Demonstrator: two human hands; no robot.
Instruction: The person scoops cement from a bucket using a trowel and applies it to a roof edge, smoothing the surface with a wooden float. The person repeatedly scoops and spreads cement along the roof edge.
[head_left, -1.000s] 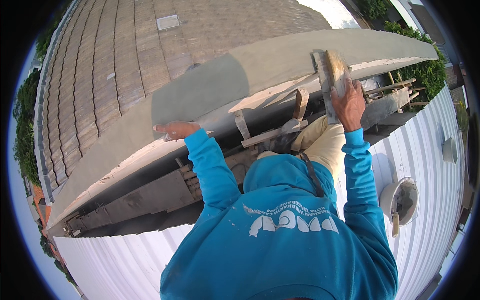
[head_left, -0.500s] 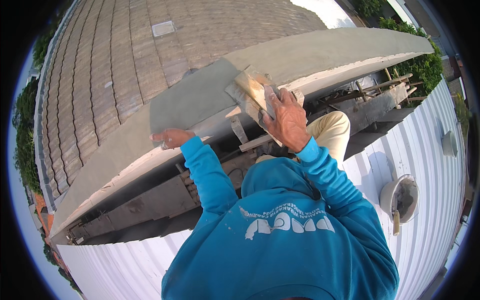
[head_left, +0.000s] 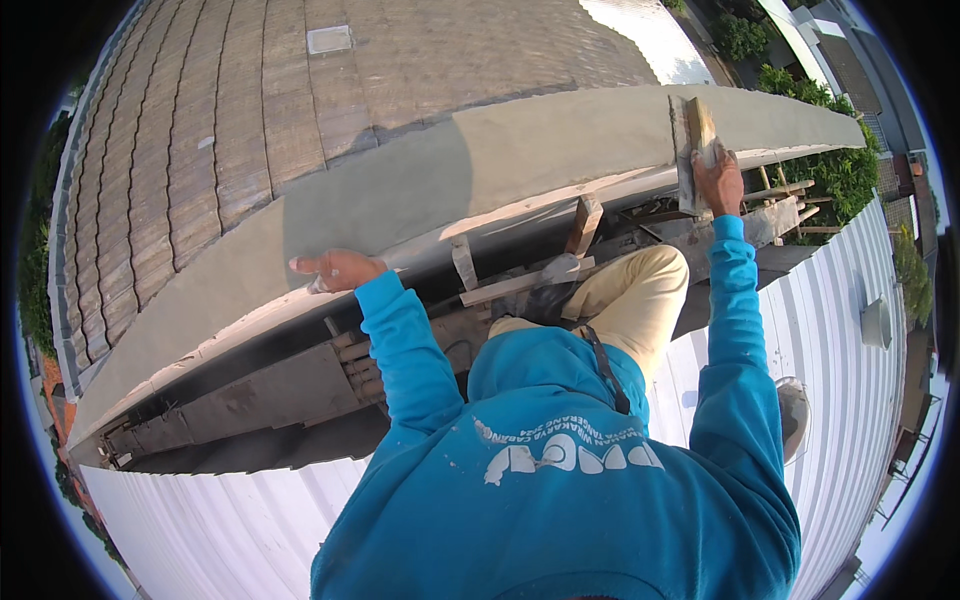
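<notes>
The right hand (head_left: 720,184) is closed on the wooden-handled float (head_left: 686,150), its long axis crossing the grey ledge (head_left: 560,135) toward the right end, while the left hand (head_left: 343,270), well apart, touches the near edge, its grip unclear.

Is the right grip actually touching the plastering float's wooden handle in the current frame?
Touching. The head view shows the right grip wrapped over the lower end of the float's wooden handle, covering part of it, with no visible gap.

Sunlit brown tiled roof (head_left: 285,110), white corrugated sheeting (head_left: 825,330)
</notes>
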